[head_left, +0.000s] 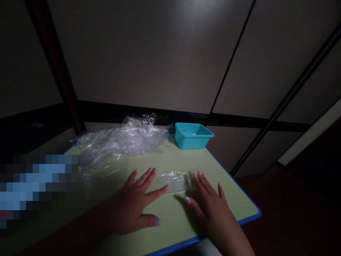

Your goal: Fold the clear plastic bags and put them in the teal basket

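A small clear plastic sheet (173,180) lies flat on the pale green table (170,220). My left hand (135,206) lies flat with fingers spread, its fingertips resting on the sheet's left end. My right hand (209,206) is flat too, fingers stretched out onto the sheet's right end. Neither hand grips anything.
A heap of crumpled clear plastic (125,140) covers the far left of the table. A teal plastic tub (192,135) stands at the far right corner. The table's blue edge (247,217) runs close on the right and front. A grey panelled wall rises behind.
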Demonstrator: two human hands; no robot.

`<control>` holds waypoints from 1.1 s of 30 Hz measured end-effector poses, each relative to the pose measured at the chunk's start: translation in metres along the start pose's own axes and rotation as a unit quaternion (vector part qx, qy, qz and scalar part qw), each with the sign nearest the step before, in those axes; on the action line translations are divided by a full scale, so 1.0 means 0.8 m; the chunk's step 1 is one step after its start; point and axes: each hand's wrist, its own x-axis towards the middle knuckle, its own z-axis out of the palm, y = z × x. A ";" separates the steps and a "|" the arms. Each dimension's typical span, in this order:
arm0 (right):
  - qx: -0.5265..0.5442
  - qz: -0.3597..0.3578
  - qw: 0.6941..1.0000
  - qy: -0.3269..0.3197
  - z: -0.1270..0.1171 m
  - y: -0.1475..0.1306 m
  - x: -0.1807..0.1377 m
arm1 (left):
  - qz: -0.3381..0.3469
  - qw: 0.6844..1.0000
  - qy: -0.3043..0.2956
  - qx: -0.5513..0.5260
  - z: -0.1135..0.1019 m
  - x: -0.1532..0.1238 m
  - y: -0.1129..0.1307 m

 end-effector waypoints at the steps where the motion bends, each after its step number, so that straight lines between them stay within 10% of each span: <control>1: 0.023 -0.038 0.999 -0.006 -0.004 -0.011 -0.001 | 0.001 1.000 0.003 0.000 0.000 0.000 0.000; 13: 0.179 -0.163 0.970 -0.032 0.006 -0.096 0.012 | 0.005 1.000 0.013 0.003 0.003 -0.001 0.000; 33: 0.011 -0.009 1.000 0.003 0.023 -0.026 0.030 | -0.003 1.000 0.002 -0.028 -0.008 -0.007 0.004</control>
